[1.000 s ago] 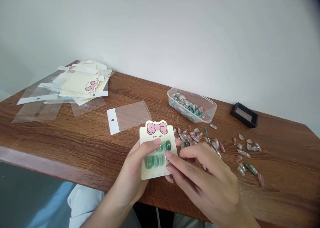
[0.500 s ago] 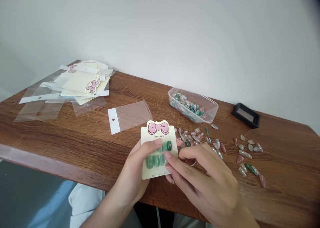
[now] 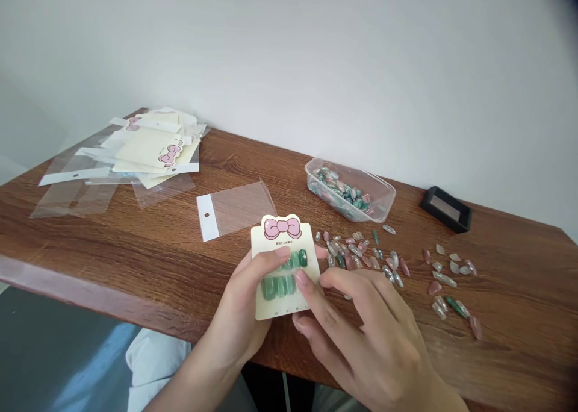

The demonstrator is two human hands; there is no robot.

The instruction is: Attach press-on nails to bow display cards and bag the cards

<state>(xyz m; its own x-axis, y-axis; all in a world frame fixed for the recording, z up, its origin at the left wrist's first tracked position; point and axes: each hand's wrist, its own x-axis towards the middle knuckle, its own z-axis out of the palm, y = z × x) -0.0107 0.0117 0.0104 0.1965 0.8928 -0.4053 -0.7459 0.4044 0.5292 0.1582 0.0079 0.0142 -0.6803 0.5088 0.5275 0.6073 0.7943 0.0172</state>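
A cream card (image 3: 289, 309) with a pink bow top is held upright in my left hand (image 3: 246, 294), the thumb across its front and the other fingers behind. Two rows of green press-on nails (image 3: 280, 287) lie on the card; the dark one at the upper right end bears a star-like mark. My left thumb partly covers the upper row. The index fingertip of my right hand (image 3: 374, 340) rests on the card at the right end of the lower row, hiding what lies under it. Its thumb is apart, below the card's lower right corner.
Loose press-on nails (image 3: 350, 252) are scattered to the right. Behind them stands a clear plastic box (image 3: 383, 201) with more nails, beside a small black tray (image 3: 463, 219). A clear bag (image 3: 239, 207) with a white header lies left, before a pile of cards and bags (image 3: 149, 150).
My right thumb has drawn away from the card, down and left, while the index finger stays on it. The card has shifted slightly up and left.
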